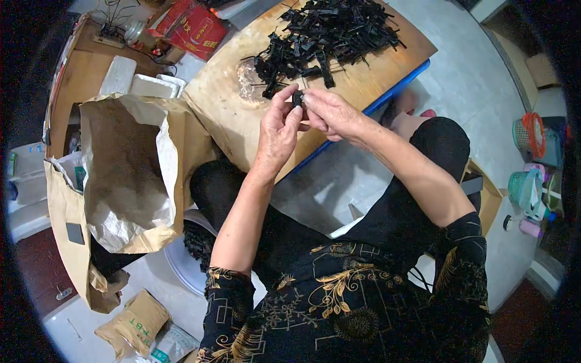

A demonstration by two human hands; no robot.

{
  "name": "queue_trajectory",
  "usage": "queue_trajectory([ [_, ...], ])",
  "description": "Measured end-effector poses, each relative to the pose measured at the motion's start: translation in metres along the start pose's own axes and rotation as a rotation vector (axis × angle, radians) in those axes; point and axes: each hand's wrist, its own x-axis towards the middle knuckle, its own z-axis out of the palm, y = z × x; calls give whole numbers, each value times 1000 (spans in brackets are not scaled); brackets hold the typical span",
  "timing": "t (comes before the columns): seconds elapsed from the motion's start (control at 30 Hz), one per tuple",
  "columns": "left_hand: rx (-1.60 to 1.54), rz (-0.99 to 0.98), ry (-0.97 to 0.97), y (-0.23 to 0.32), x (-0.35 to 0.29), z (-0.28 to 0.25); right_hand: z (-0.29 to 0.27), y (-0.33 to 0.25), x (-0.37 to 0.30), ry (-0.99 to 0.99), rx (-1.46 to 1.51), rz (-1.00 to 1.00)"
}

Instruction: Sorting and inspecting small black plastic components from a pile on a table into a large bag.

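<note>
A small black plastic part point(297, 100) is pinched upright between the thumb and fingers of my left hand point(281, 124). My right hand point(328, 112) meets it from the other side, its thumb and forefinger closed at the part's upper end. Whether the right fingers also hold a separate small piece cannot be made out. Both hands are above the near edge of a wooden board point(224, 121). Beyond them on the board lies a large heap of black plastic parts point(333, 36), several of them with thin sprue-like sticks.
A big open paper sack point(172, 175) stands at my left. Beside my left leg is a pale bucket point(175, 260) with black pieces. A blue rim point(387, 91) runs under the board. A red box point(192, 30) sits at the far left; baskets point(520, 134) stand at the right.
</note>
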Motion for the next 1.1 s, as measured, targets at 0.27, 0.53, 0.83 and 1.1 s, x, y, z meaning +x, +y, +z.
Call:
queue_trajectory([
  [0.27,0,-4,68,-9,4,-4,8,2,10,-10,26,8],
  [0.53,235,116,241,-17,7,-3,14,4,21,15,25,46],
  [0.83,162,-45,155,-11,15,-5,-31,19,53,-110,-320,-249],
  [1.1,-524,-318,195,-11,13,-20,-63,23,55,602,-1406,-269],
])
